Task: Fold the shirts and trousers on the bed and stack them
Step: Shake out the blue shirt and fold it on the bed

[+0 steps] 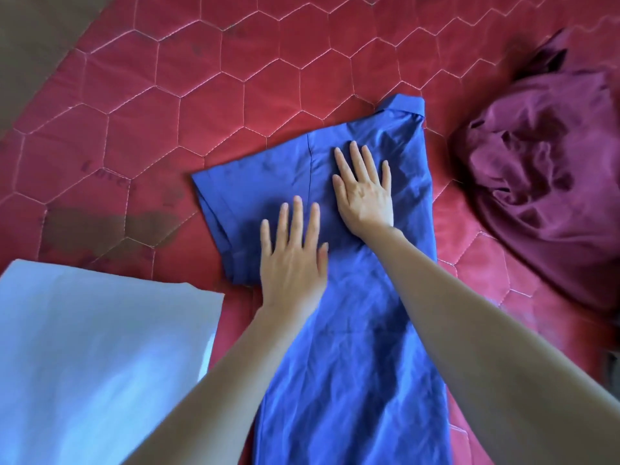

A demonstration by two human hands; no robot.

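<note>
A blue collared shirt (352, 347) lies lengthwise on the red quilted bed (201, 95), collar at the far end, one short sleeve spread out to the left. My left hand (293, 260) lies flat on the shirt near the sleeve, fingers straight. My right hand (364, 193) presses flat on the chest part further up, fingers spread. A crumpled maroon garment (543, 182) sits in a heap at the right. A light blue folded garment (100, 357) lies flat at the lower left.
The bed's left edge shows at the upper left, with brown floor (40, 31) beyond it. Open quilt stretches across the far half of the bed. A dark stain marks the quilt left of the shirt.
</note>
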